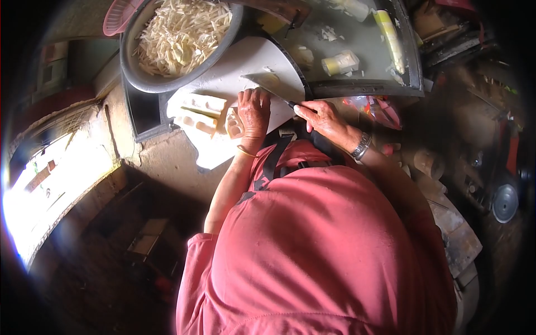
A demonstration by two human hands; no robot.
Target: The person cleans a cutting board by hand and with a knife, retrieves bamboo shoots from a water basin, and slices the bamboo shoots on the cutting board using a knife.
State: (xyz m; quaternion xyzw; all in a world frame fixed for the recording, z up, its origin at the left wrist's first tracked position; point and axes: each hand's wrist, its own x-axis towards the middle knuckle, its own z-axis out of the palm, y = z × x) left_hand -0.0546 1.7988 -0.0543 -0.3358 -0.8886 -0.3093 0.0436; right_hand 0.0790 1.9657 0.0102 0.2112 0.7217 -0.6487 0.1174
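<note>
My right hand (325, 118) is wrapped round the dark handle of a knife (273, 91), whose blade slants up and left over the white board (218, 151). Close against the blade, my left hand (254, 113) presses down on the board with bent fingers; whatever lies beneath them is hidden. Left of that hand are pale, chambered pieces that look like split bamboo shoot: one piece (234, 124) right beside it, and others (202, 105) farther left. A thin scrap (269, 70) sits beyond the blade.
A grey basin (126, 56) full of pale cut strips (181, 39) stands at the far left of the board, with a pink basket (118, 17) behind. On the dark-edged glass surface (357, 72) are a cut chunk (340, 62), a long yellow-green piece (390, 39) and scraps.
</note>
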